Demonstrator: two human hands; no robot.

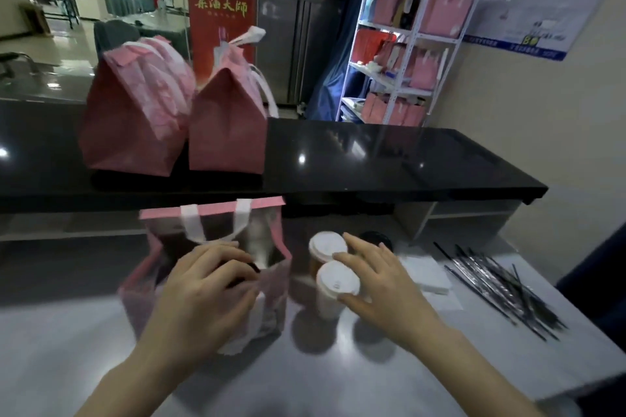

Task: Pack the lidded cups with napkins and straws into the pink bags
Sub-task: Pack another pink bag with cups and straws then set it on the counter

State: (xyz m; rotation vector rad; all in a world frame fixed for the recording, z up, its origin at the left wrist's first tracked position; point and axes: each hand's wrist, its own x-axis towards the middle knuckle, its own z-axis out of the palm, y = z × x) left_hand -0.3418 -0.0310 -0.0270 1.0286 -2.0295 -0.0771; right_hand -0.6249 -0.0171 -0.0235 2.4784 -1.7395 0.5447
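Observation:
An open pink bag [274,281] with white handles stands on the grey worktop. My left hand [206,284] is over its mouth, fingers curled round a black-lidded cup [252,268] that is partly inside the bag. Right of the bag stand two white-lidded cups, the far cup [326,245] and the near cup [333,284]. My right hand [379,276] reaches around the near one, thumb at its rim and fingers spread, not closed on it. A black lid [376,240] shows behind that hand. White napkins [428,272] and dark wrapped straws [504,288] lie to the right.
Two closed pink bags, the left bag [132,118] and the right bag [230,122], stand on the raised black counter [389,159] behind. A white shelf rack [406,44] with more pink bags is at the back right. The grey worktop [101,332] ends at the right near the straws.

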